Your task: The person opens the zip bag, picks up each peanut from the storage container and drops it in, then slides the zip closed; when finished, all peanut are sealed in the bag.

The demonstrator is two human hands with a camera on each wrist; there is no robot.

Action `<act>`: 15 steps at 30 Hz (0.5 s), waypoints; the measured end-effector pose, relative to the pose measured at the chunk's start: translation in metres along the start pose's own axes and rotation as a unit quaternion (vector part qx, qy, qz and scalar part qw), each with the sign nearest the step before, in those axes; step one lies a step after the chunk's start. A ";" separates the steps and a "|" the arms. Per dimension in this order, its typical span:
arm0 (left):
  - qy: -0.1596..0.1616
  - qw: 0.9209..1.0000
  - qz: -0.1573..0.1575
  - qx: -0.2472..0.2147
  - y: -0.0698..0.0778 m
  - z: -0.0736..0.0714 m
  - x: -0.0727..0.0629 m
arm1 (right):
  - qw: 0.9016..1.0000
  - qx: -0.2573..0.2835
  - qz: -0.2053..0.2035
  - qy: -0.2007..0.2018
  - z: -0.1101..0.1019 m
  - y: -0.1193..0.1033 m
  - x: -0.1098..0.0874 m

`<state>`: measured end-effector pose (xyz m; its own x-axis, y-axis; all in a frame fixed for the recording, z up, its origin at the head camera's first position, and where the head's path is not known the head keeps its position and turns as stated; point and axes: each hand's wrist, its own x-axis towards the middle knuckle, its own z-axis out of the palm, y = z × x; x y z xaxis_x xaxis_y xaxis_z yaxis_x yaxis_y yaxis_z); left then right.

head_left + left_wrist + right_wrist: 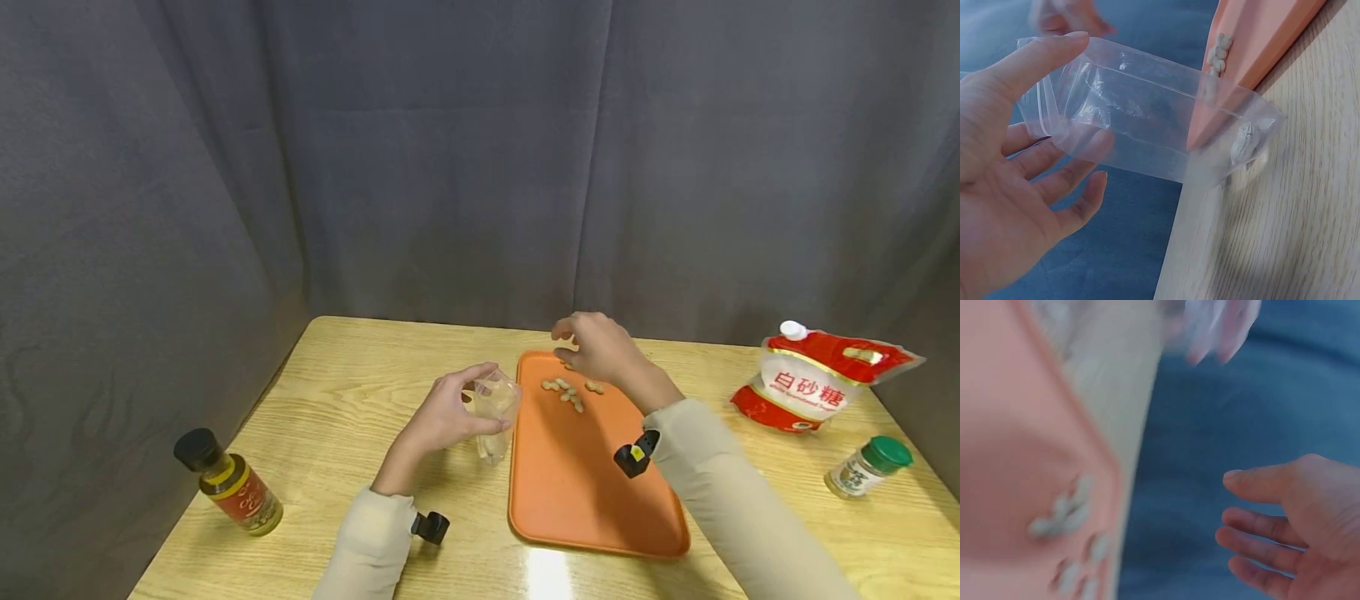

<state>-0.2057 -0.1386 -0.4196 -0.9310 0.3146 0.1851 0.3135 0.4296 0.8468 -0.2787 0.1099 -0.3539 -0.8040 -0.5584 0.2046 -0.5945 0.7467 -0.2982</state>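
Note:
My left hand (pixel 444 413) holds a clear plastic bag (pixel 497 402) upright beside the left edge of an orange tray (pixel 573 500). In the left wrist view, thumb and fingers grip the bag's upper part, and a peanut (pixel 1246 142) lies at its bottom. Over the tray's far end hovers my right hand (pixel 600 350), its fingers loosely bent. The right wrist view shows that hand (pixel 1291 531) with nothing between thumb and fingers. Several unshelled peanuts (pixel 567 393) lie below and beside it on the tray, blurred in the right wrist view.
An olive oil bottle (pixel 243 496) with a black cap stands at the left of the wooden table (pixel 352 367). On the right are a red and white bag of sugar (pixel 810 383) and a green-capped seasoning jar (pixel 862 471). Grey curtains (pixel 450 167) surround the table.

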 end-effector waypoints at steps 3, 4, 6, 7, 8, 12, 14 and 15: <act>0.001 1.000 -0.003 0.003 0.000 0.000 0.000 | 0.999 -0.006 0.027 -0.016 0.009 0.026 -0.005; 0.001 1.000 -0.005 0.003 0.000 0.000 0.000 | 0.999 -0.009 0.034 -0.023 0.013 0.033 -0.006; 0.002 1.000 -0.008 0.003 0.001 0.000 0.000 | 0.998 -0.016 0.045 -0.032 0.020 0.046 -0.010; 0.002 1.000 -0.009 0.004 0.001 0.000 0.000 | 0.998 -0.019 0.051 -0.038 0.024 0.051 -0.012; 0.003 1.000 -0.010 0.005 0.001 0.001 0.000 | 0.997 -0.020 0.056 -0.042 0.028 0.056 -0.013; 0.006 1.000 -0.011 0.008 0.001 0.001 -0.001 | 0.996 -0.019 0.070 -0.056 0.040 0.070 -0.016; 0.007 1.000 -0.012 0.008 0.001 0.001 -0.001 | 0.995 -0.013 0.075 -0.063 0.045 0.074 -0.017; 0.008 1.000 -0.012 0.009 0.001 0.002 -0.001 | 0.995 -0.011 0.077 -0.065 0.048 0.075 -0.018</act>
<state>-0.2039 -0.1371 -0.4194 -0.9410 0.2913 0.1724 0.2941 0.4514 0.8424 -0.3086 0.1587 -0.4243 -0.8780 -0.4775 0.0344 -0.4653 0.8343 -0.2958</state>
